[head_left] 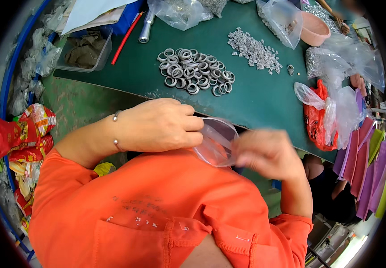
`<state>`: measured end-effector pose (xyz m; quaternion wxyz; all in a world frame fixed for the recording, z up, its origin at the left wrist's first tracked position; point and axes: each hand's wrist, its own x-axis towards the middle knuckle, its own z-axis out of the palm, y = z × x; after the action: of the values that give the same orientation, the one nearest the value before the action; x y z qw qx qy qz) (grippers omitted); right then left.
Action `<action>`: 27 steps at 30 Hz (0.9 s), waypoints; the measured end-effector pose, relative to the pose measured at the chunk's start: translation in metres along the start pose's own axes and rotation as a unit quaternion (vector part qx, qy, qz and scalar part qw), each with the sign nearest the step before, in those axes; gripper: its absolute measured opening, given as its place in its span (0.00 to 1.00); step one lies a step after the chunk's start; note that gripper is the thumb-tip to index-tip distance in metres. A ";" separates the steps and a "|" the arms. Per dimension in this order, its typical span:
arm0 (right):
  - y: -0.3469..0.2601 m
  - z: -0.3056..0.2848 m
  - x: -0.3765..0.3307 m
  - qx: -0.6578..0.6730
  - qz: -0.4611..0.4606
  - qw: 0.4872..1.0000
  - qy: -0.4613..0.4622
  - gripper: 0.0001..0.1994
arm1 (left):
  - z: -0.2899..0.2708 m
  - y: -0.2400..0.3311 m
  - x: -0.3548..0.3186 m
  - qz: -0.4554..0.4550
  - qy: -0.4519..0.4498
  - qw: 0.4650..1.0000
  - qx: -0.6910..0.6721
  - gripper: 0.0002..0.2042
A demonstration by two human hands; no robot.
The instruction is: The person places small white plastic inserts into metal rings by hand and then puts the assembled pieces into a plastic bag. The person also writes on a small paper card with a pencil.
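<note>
My left hand, with a thin bangle on its wrist, is closed on the left edge of a clear plastic bag. The bag's mouth is spread into a round opening just off the table's front edge, in front of my orange shirt. My right hand is at the bag's right rim with bent fingers, smeared by motion, so its grip cannot be made out. Beyond the bag, a pile of grey metal rings lies on the green table. Farther right is a spread of small silvery pieces.
A red pencil-like stick and a metal-handled tool lie near a clear tub with a brown cloth. A pink bowl, filled plastic bags and a red bag line the right side. One ring lies apart.
</note>
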<state>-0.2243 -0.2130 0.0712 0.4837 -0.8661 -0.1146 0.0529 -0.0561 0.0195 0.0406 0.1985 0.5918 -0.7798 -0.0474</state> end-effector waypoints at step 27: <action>0.115 -0.007 0.050 0.013 0.179 0.941 0.287 0.11 | 0.059 -0.033 0.028 -0.097 0.023 0.975 -0.199 0.06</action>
<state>-0.1578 -0.2651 -0.0220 0.4895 -0.8446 0.1864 -0.1105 -0.0542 -0.0259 -0.0160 0.3243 0.6142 -0.6890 -0.2071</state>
